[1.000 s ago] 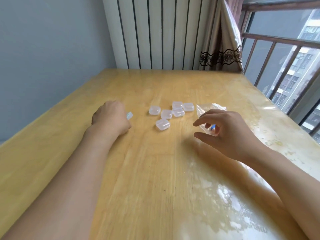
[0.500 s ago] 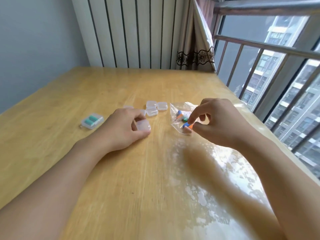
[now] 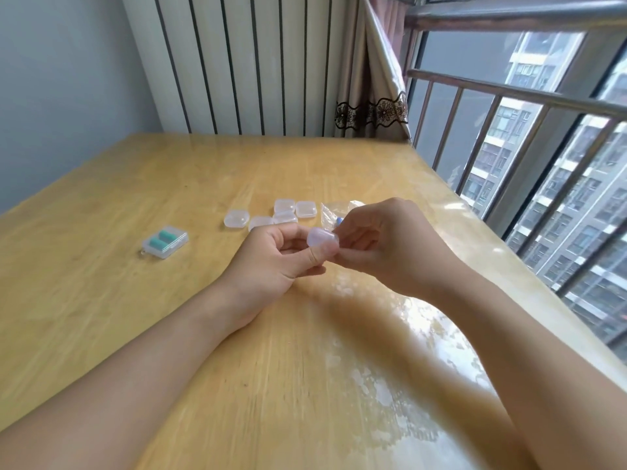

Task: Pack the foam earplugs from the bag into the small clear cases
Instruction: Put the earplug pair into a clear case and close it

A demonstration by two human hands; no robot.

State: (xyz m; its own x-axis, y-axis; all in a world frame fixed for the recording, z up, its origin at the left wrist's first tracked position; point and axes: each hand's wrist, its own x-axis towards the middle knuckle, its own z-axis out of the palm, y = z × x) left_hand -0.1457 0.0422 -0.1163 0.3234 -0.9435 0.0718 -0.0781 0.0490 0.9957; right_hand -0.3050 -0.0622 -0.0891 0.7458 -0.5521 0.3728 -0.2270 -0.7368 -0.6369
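Head view, left hand: pinches 1 clear case above the bench, steadying it, likely for opening.
Right hand: fingertips close on the case's other edge.
Bag: behind the hands, earplugs inside.
Filled case: set apart at left.
Empty cases: clustered nearby.
Room: glossy wood, radiator, barred window.

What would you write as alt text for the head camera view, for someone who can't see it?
Two bare hands hold a small clear case between them above a wooden table, left hand and right hand both pinching it. Behind them lie five more clear cases and a plastic bag; a packed case with two teal earplugs sits left.
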